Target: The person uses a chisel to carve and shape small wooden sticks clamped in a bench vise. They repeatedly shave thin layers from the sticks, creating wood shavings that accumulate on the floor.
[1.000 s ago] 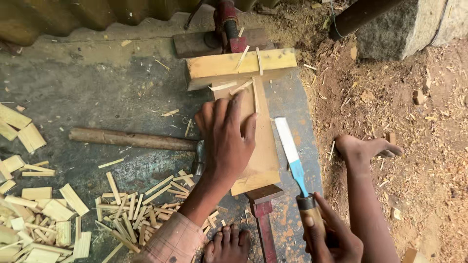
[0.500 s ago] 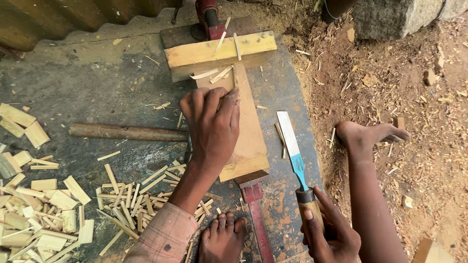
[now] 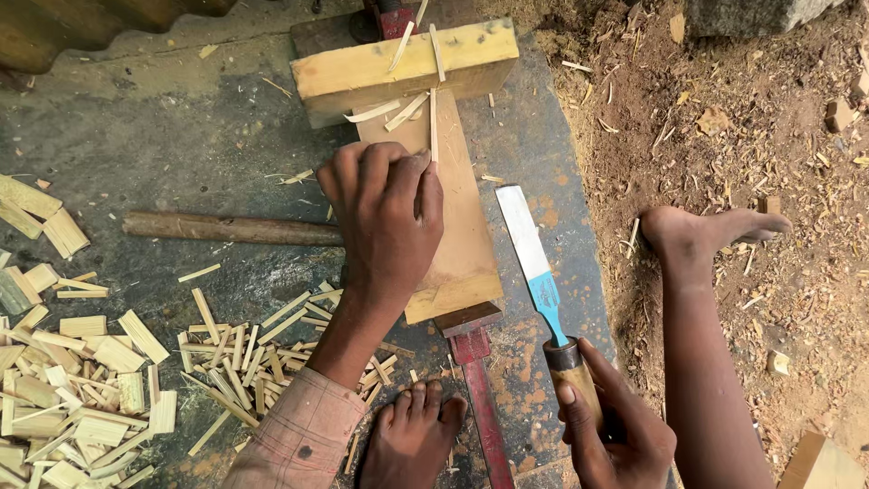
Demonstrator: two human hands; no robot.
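My left hand (image 3: 385, 217) rests on a pale wooden board (image 3: 466, 249), its fingers curled and pinching the lower end of a thin wooden sliver (image 3: 433, 122) that stands along the board. At the board's far end a thicker yellow cross block (image 3: 471, 54) carries a few loose slivers. My right hand (image 3: 615, 430) grips the wooden handle of a wide flat chisel (image 3: 529, 244), which lies on the dark slab just right of the board with its blade pointing away from me.
A red clamp bar (image 3: 475, 398) runs out from under the board's near end. A round wooden handle (image 3: 226, 228) lies to the left. Split sticks (image 3: 262, 362) and wood offcuts (image 3: 81, 398) pile at lower left. One bare foot (image 3: 412, 439) rests below, another (image 3: 706, 231) on the dirt.
My left hand slid up the board toward the cross block and went from lying flat to pinching a sliver. The right hand kept hold of the chisel in about the same place.
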